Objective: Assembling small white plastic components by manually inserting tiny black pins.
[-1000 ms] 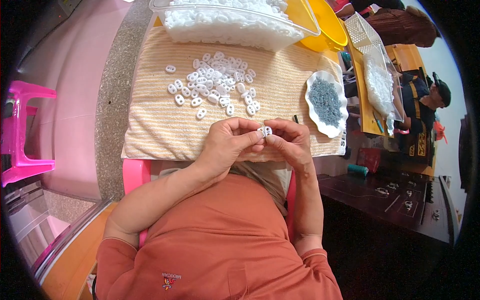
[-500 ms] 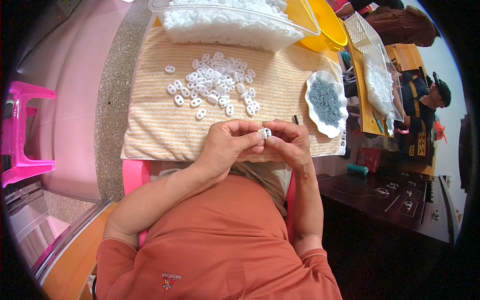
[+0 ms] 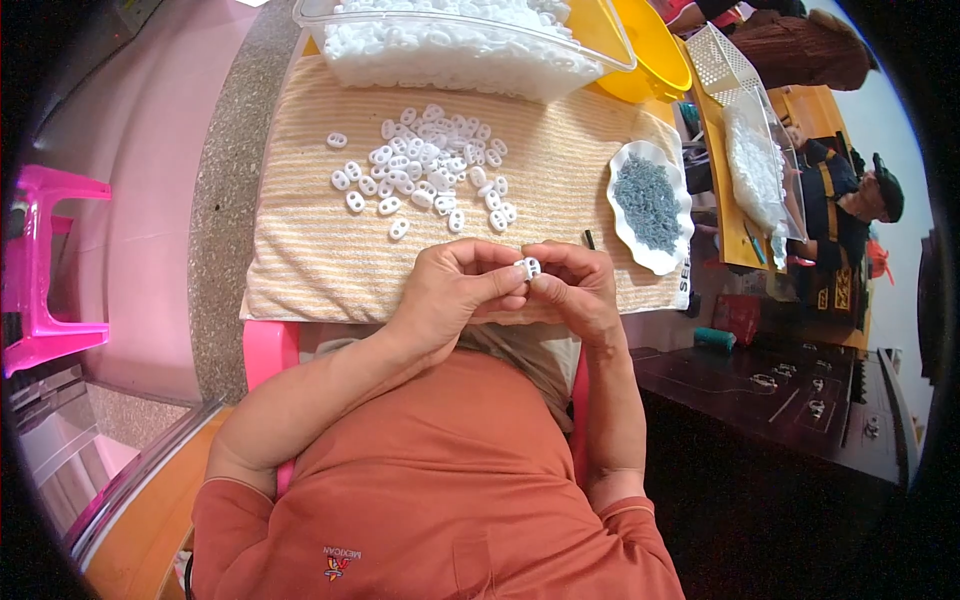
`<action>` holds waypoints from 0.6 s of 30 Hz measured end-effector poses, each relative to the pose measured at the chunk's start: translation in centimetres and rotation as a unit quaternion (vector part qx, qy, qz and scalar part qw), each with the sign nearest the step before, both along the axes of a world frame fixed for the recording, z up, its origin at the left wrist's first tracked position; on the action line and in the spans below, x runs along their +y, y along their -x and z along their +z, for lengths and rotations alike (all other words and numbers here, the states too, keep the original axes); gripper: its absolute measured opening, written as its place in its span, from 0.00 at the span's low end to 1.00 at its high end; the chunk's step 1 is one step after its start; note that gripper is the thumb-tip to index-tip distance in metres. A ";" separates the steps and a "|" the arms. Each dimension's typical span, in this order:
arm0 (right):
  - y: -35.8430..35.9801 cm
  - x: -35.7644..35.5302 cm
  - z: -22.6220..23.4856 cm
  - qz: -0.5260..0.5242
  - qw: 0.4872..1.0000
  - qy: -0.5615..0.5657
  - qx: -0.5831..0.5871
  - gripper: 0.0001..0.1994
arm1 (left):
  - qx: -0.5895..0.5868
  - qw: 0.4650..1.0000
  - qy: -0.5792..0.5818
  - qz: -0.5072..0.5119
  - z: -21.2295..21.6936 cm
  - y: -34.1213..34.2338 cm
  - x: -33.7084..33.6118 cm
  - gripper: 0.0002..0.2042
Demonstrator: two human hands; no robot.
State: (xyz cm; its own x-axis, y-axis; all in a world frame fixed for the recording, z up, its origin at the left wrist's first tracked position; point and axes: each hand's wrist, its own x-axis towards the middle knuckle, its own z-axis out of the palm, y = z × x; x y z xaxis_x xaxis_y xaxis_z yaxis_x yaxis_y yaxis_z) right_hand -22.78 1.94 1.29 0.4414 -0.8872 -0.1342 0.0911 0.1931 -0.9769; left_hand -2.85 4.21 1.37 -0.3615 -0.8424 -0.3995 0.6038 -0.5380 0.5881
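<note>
Packaging and labels noted.
White label strip (image 3: 685,282) with dark print, hanging beside striped cloth's (image 3: 300,250) right edge.

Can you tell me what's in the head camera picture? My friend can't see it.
Two hands, the left hand and right hand, pinch one small white plastic piece between their fingertips above a striped towel. More white pieces lie scattered on the towel, beside a white dish of grey bits.

The clear bin (image 3: 460,45) of white pieces is cut off by the top edge. The small white piece (image 3: 528,267) is half hidden by the fingertips of the left hand (image 3: 450,295) and right hand (image 3: 580,290). The grey bits in the white dish (image 3: 648,205) are too small to tell apart.
</note>
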 end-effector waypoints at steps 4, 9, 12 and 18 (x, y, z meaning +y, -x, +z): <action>-0.2 0.1 0.2 -0.005 1.000 -0.005 -0.010 0.15 | 0.006 1.000 0.007 -0.001 0.0 0.0 -0.1 0.07; -0.2 0.2 0.1 -0.016 0.999 -0.024 -0.026 0.15 | 0.019 1.000 0.003 -0.008 0.0 -0.1 -0.1 0.06; -0.2 0.2 0.1 -0.003 1.000 0.000 -0.028 0.14 | 0.023 1.000 0.000 -0.010 0.0 -0.1 -0.1 0.06; -0.8 0.5 0.7 -0.025 0.996 -0.047 -0.078 0.15 | 0.051 0.999 -0.009 -0.017 0.0 -0.1 -0.1 0.07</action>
